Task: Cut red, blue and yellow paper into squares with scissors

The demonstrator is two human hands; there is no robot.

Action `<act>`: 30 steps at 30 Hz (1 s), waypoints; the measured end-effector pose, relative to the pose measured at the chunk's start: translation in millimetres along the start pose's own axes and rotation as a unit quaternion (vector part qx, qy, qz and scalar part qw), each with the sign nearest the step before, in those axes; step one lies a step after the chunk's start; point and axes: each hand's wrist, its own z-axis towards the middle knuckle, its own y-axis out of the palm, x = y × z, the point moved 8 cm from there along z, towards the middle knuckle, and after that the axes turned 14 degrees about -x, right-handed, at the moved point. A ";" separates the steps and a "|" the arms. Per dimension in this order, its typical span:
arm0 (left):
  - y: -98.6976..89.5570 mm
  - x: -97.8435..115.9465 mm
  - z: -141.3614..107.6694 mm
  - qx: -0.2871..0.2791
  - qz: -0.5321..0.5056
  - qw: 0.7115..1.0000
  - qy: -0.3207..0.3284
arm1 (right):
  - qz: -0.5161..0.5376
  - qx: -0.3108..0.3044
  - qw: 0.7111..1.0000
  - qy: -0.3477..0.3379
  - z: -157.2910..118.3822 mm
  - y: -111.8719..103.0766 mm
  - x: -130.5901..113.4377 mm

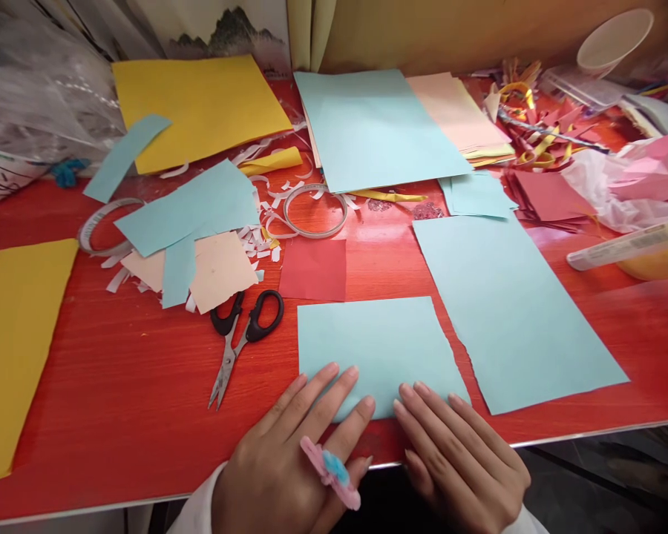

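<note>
Near the table's front edge lies a small light blue sheet of paper (375,337) with a torn right side. My left hand (295,452) rests flat on its lower left part, fingers stretched, with a pink and blue fuzzy ring on one finger. My right hand (462,460) lies with outstretched fingers on the lower right part of the same sheet. Neither hand grips anything visible. Left of the sheet are black-handled scissors (234,341), blades slightly apart and pointing toward me. A red paper square (313,268) sits just beyond the sheet. A larger blue sheet (512,311) lies at the right.
Yellow paper (200,107) and a paper stack topped with blue (378,126) lie at the back. Blue offcuts (194,208), white scraps and tape rolls (315,231) spread across the left and middle. A glue bottle (623,245) and crumpled tissue (606,178) are at right.
</note>
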 end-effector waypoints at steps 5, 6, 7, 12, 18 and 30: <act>-0.1 -0.5 1.6 -0.001 0.002 1.000 -0.004 | 0.019 -0.012 1.000 -0.016 0.2 0.1 -0.5; 0.7 0.0 1.1 -0.002 0.003 1.000 -0.004 | 0.024 -0.014 0.999 -0.015 0.7 0.5 -0.2; 1.9 1.0 0.1 -0.001 0.004 1.000 -0.003 | 0.029 -0.015 0.999 -0.013 1.3 0.8 0.3; 8.4 8.8 -11.1 0.053 0.024 0.998 -0.027 | 0.055 -0.022 0.998 -0.007 6.5 -2.4 3.3; 18.8 46.1 -11.2 0.080 0.126 0.987 0.054 | 0.075 -0.049 0.996 -0.020 14.9 -7.6 3.8; 14.8 33.1 -25.3 0.041 0.181 0.981 0.047 | 0.067 -0.154 0.986 -0.025 11.1 -10.8 5.1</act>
